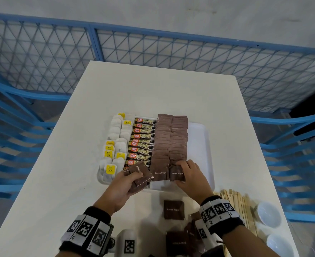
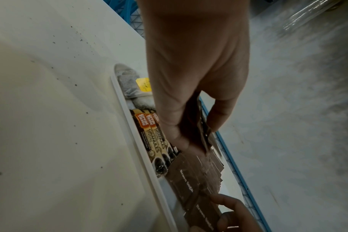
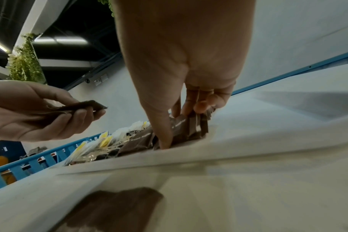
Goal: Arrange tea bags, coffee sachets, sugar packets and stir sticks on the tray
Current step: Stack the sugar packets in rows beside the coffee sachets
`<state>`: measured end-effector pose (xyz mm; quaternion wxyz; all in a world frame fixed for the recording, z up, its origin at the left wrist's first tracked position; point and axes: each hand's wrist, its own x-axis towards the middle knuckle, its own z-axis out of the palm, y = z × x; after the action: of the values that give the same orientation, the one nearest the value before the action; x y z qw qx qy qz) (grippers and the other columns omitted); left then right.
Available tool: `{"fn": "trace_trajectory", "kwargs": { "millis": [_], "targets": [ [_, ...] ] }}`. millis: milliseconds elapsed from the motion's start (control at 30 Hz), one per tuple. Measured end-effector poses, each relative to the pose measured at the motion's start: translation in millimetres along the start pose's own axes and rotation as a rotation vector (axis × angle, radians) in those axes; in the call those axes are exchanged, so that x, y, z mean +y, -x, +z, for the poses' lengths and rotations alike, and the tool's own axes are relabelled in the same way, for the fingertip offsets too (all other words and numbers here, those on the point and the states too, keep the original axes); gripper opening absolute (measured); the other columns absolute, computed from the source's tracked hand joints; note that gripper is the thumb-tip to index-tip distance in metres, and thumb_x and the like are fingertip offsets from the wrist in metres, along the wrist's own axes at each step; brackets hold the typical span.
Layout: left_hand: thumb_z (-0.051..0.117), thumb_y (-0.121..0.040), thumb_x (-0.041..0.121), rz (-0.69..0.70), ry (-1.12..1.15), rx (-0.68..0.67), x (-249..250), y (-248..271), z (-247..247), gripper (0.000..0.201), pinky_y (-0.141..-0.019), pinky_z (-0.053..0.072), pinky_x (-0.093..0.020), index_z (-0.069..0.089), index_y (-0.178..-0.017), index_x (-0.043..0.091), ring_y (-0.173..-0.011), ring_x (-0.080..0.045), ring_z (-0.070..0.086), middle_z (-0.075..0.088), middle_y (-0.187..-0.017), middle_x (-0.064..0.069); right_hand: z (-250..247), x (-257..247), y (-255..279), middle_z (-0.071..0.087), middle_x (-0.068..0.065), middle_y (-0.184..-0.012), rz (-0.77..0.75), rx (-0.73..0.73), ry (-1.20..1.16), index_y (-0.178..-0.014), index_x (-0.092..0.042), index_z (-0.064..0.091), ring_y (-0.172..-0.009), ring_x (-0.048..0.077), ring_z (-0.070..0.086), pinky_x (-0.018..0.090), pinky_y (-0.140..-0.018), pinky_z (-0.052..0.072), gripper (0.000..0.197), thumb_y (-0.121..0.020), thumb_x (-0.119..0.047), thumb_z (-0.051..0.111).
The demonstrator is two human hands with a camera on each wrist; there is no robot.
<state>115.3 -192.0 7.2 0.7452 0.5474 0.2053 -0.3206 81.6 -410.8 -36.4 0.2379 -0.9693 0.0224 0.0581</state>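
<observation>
At the near edge of the tray (image 1: 206,145), your right hand (image 1: 189,175) pinches a brown sugar packet (image 1: 177,173) closing the right-hand row, which runs away from you. Just left, your left hand (image 1: 123,188) grips a small stack of spare packets (image 1: 140,173), flat, square, dark brown.

L hand (image 1: 124,184) raised, fingers curled, gripping; R hand (image 1: 189,176) lowered, fingertips pinching.

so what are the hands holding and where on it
Left hand grips a small stack of brown sugar packets by its near end. Right hand pinches the nearest tray packet by its edges.
</observation>
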Motion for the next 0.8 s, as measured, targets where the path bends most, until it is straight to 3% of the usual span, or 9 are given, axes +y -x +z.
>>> {"fn": "trace_trajectory", "kwargs": {
  "millis": [167,333,433,500,600,667,733,800],
  "targets": [
    [0.046,-0.092,-0.003,-0.003,0.007,-0.035,1.8,1.0,2.3,0.024,-0.057,0.057,-0.025,0.063,-0.104,0.008,-0.068,-0.015,0.07,0.074,-0.079,-0.007,-3.8,-10.9,1.4,0.048,0.001,-0.12,-0.035,0.033,-0.092,-0.122,-0.016,0.05,-0.105,0.018,0.047,0.025,-0.091,0.042,0.045,-0.082,-0.031,0.066],
    [0.052,-0.09,-0.004,0.022,-0.075,-0.061,1.2,3.2,5.4,0.024,-0.061,0.058,-0.026,0.064,-0.101,0.013,-0.072,-0.014,0.071,0.075,-0.081,-0.002,-15.7,-41.4,-1.5,0.047,-0.009,-0.103,-0.08,0.039,-0.34,-0.124,-0.019,0.053,-0.085,-0.001,0.045,0.014,-0.08,0.036,0.034,-0.091,-0.029,0.056],
    [0.058,-0.087,-0.001,0.055,-0.211,-0.061,0.8,3.9,7.3,0.024,-0.065,0.056,-0.023,0.064,-0.104,0.015,-0.08,-0.014,0.069,0.072,-0.09,-0.003,-21.6,-53.7,-4.9,0.053,-0.01,-0.112,-0.15,-0.043,-0.403,-0.134,-0.024,0.047,-0.092,-0.002,0.047,0.005,-0.08,0.035,0.042,-0.092,-0.024,0.055],
    [0.06,-0.086,-0.001,0.067,-0.271,-0.067,0.9,3.4,9.0,0.023,-0.067,0.055,-0.023,0.064,-0.102,0.016,-0.083,-0.014,0.068,0.071,-0.092,-0.004,-22.4,-56.5,-7.0,0.058,-0.008,-0.117,-0.206,-0.091,-0.387,-0.133,-0.023,0.049,-0.096,-0.001,0.044,0.005,-0.084,0.032,0.044,-0.091,-0.02,0.058],
    [0.061,-0.086,0.002,0.07,-0.315,-0.057,-0.2,2.1,10.5,0.021,-0.067,0.055,-0.023,0.064,-0.102,0.016,-0.087,-0.017,0.067,0.07,-0.096,-0.006,-23.2,-57.1,-8.1,0.064,-0.006,-0.104,-0.226,-0.093,-0.329,-0.117,-0.016,0.063,-0.083,-0.005,0.045,0.004,-0.078,0.031,0.03,-0.087,-0.017,0.062],
    [0.057,-0.09,0.005,0.064,-0.294,-0.033,-1.3,0.3,9.6,0.019,-0.065,0.055,-0.022,0.064,-0.104,0.016,-0.088,-0.017,0.067,0.071,-0.097,-0.006,-24.8,-53.0,-7.6,0.062,-0.008,-0.093,-0.156,-0.097,-0.356,-0.105,-0.012,0.066,-0.077,-0.006,0.049,0.002,-0.072,0.036,0.019,-0.086,-0.015,0.063],
    [0.052,-0.093,0.004,0.042,-0.22,-0.015,-1.1,-2.1,7.6,0.02,-0.063,0.056,-0.023,0.065,-0.105,0.011,-0.082,-0.017,0.068,0.07,-0.094,-0.008,-25.1,-46.1,-6.1,0.061,-0.007,-0.088,-0.049,-0.112,-0.414,-0.097,-0.013,0.063,-0.077,0.001,0.055,0.005,-0.071,0.042,0.012,-0.085,-0.013,0.063],
    [0.047,-0.093,0.0,0.015,-0.131,-0.003,0.2,-3.5,5.0,0.021,-0.06,0.057,-0.024,0.064,-0.106,0.006,-0.07,-0.016,0.067,0.066,-0.087,-0.011,-23.4,-37.6,-5.0,0.061,-0.004,-0.083,0.071,-0.112,-0.473,-0.085,-0.02,0.058,-0.08,0.017,0.06,0.018,-0.075,0.049,0.01,-0.084,-0.012,0.063]
  ]
}}
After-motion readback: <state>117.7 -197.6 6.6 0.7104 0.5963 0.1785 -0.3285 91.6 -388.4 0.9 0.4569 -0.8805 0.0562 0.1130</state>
